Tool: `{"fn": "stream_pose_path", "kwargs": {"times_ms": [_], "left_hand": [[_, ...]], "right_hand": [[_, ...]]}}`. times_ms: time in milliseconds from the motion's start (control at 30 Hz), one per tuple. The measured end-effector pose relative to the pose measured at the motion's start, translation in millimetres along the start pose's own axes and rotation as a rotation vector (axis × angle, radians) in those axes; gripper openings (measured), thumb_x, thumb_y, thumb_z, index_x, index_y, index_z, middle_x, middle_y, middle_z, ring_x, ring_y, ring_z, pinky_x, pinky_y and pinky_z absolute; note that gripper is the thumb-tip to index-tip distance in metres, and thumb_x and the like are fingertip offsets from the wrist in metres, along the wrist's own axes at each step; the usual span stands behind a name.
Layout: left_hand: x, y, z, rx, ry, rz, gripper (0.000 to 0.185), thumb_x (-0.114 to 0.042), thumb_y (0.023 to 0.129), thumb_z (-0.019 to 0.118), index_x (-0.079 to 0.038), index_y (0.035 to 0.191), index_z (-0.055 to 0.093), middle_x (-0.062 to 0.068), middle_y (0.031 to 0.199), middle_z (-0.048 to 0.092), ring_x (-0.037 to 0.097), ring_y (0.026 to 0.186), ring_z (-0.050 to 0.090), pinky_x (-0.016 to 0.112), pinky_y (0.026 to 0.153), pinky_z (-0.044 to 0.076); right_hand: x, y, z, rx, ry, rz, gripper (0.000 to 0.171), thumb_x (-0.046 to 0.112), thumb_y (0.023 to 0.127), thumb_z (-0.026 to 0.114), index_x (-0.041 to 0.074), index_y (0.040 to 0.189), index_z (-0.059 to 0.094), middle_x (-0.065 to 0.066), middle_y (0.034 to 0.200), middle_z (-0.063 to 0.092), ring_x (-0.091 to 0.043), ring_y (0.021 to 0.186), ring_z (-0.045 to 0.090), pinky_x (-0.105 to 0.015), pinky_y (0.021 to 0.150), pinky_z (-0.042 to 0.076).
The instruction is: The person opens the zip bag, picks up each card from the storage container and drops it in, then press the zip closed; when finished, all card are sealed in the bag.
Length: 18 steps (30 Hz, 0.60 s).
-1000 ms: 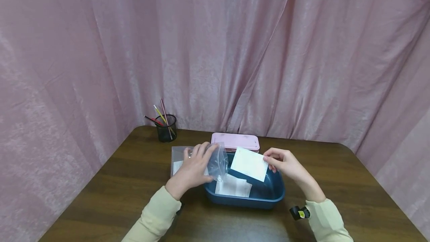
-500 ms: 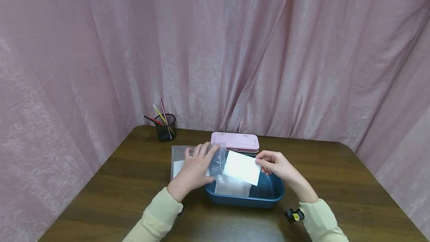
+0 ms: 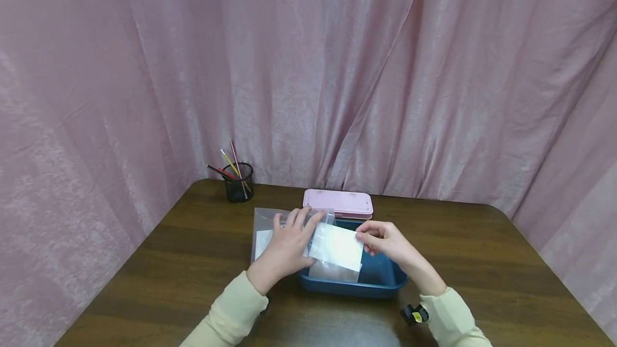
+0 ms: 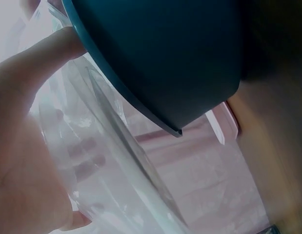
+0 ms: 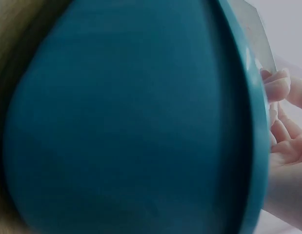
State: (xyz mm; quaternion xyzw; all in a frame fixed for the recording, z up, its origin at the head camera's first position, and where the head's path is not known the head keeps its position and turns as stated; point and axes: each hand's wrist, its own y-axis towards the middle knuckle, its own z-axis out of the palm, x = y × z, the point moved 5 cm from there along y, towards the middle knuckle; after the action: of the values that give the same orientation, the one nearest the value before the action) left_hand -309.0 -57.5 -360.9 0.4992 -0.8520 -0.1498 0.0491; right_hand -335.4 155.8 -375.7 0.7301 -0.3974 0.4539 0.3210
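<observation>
- The left hand point(image 3: 284, 245) gripped a clear plastic bag point(image 3: 270, 226), its fingers point(image 3: 301, 218) spread over the top of the bag and curled at the bag's open mouth; from the left wrist camera the fingers showed through the film, with the thumb under it.
- The right hand point(image 3: 385, 240) pinched a white card point(image 3: 336, 246) by its edge between the thumb and the fingers, and the card's far end lay at the mouth of the bag, just beside the left fingers.
- How far the card sat inside the bag could not be told from the pictures.
- Straight below the card and both sets of fingertips stood a blue tub point(image 3: 381, 283) on the worktop point(image 3: 168, 283).
- More white paper point(image 3: 332, 271) lay in the tub under the held card.
- A white slip point(image 3: 263, 241) showed through the bag, on the wrist side of the left fingers.
- Just past the fingertips, on the far side of the tub, lay a pink case point(image 3: 338, 203).
- Well apart from the left fingers, farther off and to their left, stood a black mesh cup point(image 3: 238, 183) with pencils point(image 3: 231, 162) in it.
- A pink curtain point(image 3: 385, 68) hung behind the worktop.
- From the right wrist camera the tub's blue wall point(image 5: 131, 126) filled most of the picture, with the right fingers point(image 5: 280, 87) at its rim.
</observation>
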Motion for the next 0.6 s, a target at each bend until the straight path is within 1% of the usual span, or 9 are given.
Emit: {"fn": "stream_pose_path", "kwargs": {"times_ms": [200,300,433,600], "left_hand": [[-3.5,0.7,2.0,0.006,0.003,0.004,0.103,-0.04,0.066,0.088,-0.024,0.148,0.028,0.013,0.147,0.038,0.033,0.133,0.039,0.066,0.103,0.03],[-4.5,0.7,2.3,0.006,0.004,0.005,0.103,-0.04,0.066,0.088,-0.025,0.148,0.027,0.012,0.147,0.038,0.033,0.133,0.039,0.065,0.104,0.03],[-6.4,0.5,1.9,-0.004,0.005,0.008,0.103,-0.039,0.065,0.088,-0.026,0.148,0.028,0.012,0.148,0.039,0.032,0.133,0.039,0.065,0.103,0.03],[-9.5,0.3,0.6,-0.009,0.002,0.018,0.104,-0.04,0.064,0.089,-0.026,0.148,0.028,0.012,0.148,0.039,0.033,0.133,0.04,0.065,0.103,0.03]], "right_hand": [[2,1,10,0.01,0.015,0.005,0.029,0.019,0.096,0.06,-0.007,0.106,0.063,-0.003,0.071,0.059,-0.008,0.06,0.056,-0.022,0.059,0.052],[2,1,14,0.032,0.03,0.015,0.031,0.021,0.096,0.06,-0.006,0.11,0.063,-0.004,0.075,0.062,-0.008,0.063,0.059,-0.021,0.061,0.051],[3,0,18,0.074,0.054,0.0,0.034,0.02,0.096,0.06,-0.006,0.117,0.06,-0.006,0.081,0.067,-0.011,0.067,0.062,-0.021,0.063,0.051],[4,0,22,0.105,0.09,-0.002,0.038,0.019,0.095,0.061,-0.008,0.122,0.057,-0.006,0.087,0.069,-0.014,0.072,0.065,-0.023,0.065,0.051]]}}
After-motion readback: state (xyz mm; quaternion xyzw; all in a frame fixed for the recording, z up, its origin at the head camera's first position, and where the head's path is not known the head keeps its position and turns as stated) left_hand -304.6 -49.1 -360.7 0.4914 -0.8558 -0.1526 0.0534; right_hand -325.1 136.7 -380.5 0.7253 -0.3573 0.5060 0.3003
